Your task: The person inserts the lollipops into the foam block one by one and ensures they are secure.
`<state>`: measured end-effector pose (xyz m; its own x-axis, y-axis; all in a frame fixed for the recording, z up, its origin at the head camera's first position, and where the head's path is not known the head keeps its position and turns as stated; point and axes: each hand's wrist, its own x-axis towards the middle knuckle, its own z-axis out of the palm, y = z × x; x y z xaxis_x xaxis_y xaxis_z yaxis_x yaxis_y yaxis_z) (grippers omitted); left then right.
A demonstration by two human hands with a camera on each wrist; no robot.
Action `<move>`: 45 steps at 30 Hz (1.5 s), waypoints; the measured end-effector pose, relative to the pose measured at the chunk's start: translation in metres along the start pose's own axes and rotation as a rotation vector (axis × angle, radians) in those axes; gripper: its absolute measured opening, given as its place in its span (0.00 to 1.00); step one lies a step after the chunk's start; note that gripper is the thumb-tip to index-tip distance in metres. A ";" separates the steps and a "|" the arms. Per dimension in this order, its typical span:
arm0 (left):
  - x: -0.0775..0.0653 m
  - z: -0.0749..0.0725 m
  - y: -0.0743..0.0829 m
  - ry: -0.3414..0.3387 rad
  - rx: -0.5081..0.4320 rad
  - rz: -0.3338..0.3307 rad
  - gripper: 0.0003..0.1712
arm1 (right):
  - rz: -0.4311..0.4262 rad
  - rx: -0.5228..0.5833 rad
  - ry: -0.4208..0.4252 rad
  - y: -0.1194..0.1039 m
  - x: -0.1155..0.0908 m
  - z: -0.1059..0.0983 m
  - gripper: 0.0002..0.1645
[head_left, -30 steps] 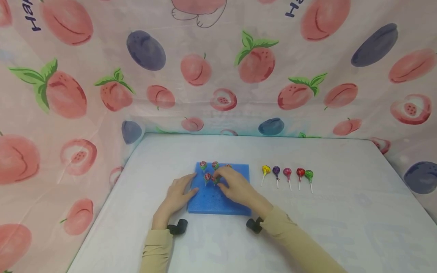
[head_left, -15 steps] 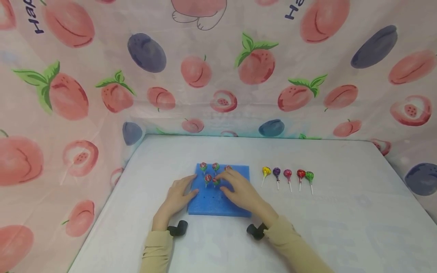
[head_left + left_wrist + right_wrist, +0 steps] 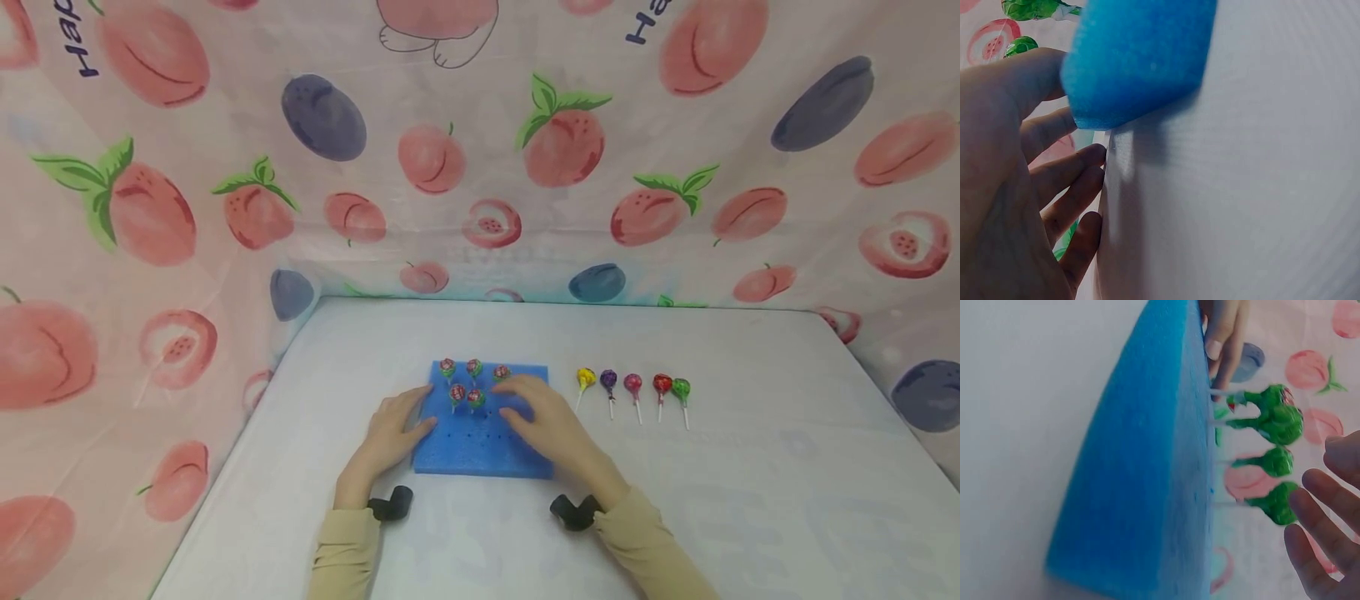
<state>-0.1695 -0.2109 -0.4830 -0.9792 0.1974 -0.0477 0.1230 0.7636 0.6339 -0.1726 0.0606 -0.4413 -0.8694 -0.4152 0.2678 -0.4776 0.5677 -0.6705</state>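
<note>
A blue foam block [image 3: 480, 460] lies on the white table, dotted with small holes. Several red-and-green wrapped lollipops stand in it on their sticks, three in the back row and two in front, including the front right lollipop [image 3: 476, 399]. My left hand [image 3: 392, 429] rests against the block's left side, thumb and fingers spread; the left wrist view shows the fingers at the foam's corner [image 3: 1141, 62]. My right hand [image 3: 551, 423] hovers over the block's right part, fingers loosely bent and holding nothing. In the right wrist view its fingertips are close to a lollipop head [image 3: 1282, 503].
Right of the block lies a row of loose lollipops: a yellow lollipop [image 3: 586, 379], a purple lollipop [image 3: 608, 380], a pink lollipop [image 3: 633, 382], a red lollipop [image 3: 662, 384] and a green lollipop [image 3: 681, 388]. A fruit-printed curtain [image 3: 480, 167] hangs behind the table.
My right hand has let go of the front right lollipop and drawn back to the right, its fingers spreading. The lollipop stays upright in the foam. My left hand stays in place.
</note>
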 end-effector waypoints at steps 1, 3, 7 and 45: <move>0.000 0.000 0.000 0.000 -0.001 -0.001 0.34 | 0.002 0.004 0.007 0.002 -0.001 -0.002 0.16; 0.000 0.000 0.001 0.001 -0.004 -0.002 0.34 | 0.002 0.009 0.022 0.005 -0.004 -0.006 0.16; 0.000 0.000 0.002 -0.002 -0.003 -0.007 0.34 | 0.022 0.019 0.046 0.012 -0.008 -0.012 0.16; -0.001 -0.002 0.003 -0.014 -0.007 -0.039 0.34 | 0.207 -0.055 0.477 0.095 -0.049 -0.115 0.14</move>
<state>-0.1680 -0.2097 -0.4797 -0.9807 0.1767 -0.0834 0.0839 0.7664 0.6369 -0.1900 0.2160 -0.4383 -0.9012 0.0725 0.4273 -0.2841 0.6457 -0.7088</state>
